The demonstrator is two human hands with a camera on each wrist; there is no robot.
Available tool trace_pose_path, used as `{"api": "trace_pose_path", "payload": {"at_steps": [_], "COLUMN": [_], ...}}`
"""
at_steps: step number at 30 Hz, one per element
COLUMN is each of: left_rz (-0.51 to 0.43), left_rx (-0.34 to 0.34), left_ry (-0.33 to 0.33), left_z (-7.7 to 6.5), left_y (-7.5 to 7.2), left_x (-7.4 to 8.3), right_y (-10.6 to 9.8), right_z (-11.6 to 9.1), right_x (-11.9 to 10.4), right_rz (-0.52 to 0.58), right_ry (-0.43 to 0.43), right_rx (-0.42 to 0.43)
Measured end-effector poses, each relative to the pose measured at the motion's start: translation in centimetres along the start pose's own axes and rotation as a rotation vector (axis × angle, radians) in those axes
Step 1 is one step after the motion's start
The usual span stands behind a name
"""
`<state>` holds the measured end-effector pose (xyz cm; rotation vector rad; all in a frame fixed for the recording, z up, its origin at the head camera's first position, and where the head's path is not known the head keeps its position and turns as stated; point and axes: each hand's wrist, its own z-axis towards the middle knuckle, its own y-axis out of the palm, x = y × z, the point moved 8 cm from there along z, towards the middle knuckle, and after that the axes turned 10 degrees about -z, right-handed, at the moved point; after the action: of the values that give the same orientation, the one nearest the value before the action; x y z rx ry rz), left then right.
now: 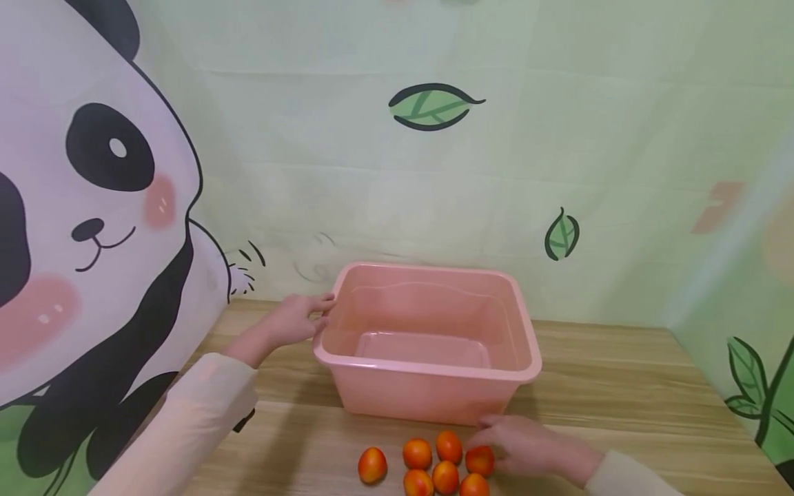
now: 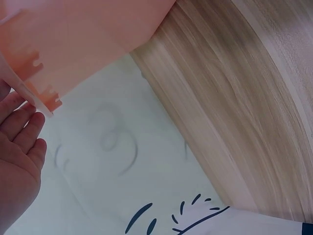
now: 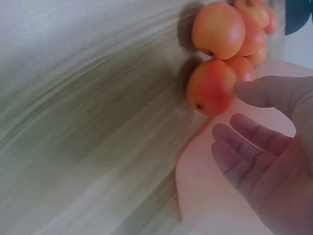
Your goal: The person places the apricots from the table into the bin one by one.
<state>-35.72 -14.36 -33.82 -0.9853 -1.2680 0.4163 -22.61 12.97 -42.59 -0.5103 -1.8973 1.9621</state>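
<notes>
A pink plastic basin (image 1: 428, 393) stands upright on the wooden table. At its left rim is my left hand (image 1: 294, 320), fingertips touching the edge; in the left wrist view the fingers (image 2: 24, 125) are slightly bent under the rim, and the thumb is mostly hidden. Several small orange-red tomatoes lie in front of the basin, one tomato (image 1: 372, 466) apart on the left. My right hand (image 1: 527, 444) reaches over the rightmost tomato (image 1: 480, 461). In the right wrist view the thumb is at or against a tomato (image 3: 212, 88), while the other fingers are spread away from it.
Behind the table (image 1: 608, 372) hangs a pale green cloth backdrop (image 1: 310, 138) printed with leaves and a large panda (image 1: 112, 241). The basin's back edge is near this backdrop. A small dark object (image 1: 244, 421) shows beside the left sleeve.
</notes>
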Motion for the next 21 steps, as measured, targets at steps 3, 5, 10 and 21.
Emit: {"api": "trace_pose_path", "payload": {"at_steps": [3,5,10,21], "left_rz": [-0.009,-0.013,-0.026,-0.009], "left_rx": [-0.004,-0.004,-0.009,-0.007], "left_ry": [-0.007,-0.012,-0.021,-0.018], "left_z": [0.1,0.1,0.0,0.2], "left_y": [0.1,0.2,0.3,0.2], "left_x": [-0.1,-0.2,-0.2,-0.2], "right_y": [0.5,0.8,1.5,2.3], "right_z": [0.1,0.1,0.4,0.6], "right_x": [0.1,0.2,0.3,0.7], "right_rz": [-0.001,0.006,0.052,0.044], "right_ry": [0.000,0.007,0.044,0.106], "right_rx": [0.001,-0.003,-0.044,-0.087]}}
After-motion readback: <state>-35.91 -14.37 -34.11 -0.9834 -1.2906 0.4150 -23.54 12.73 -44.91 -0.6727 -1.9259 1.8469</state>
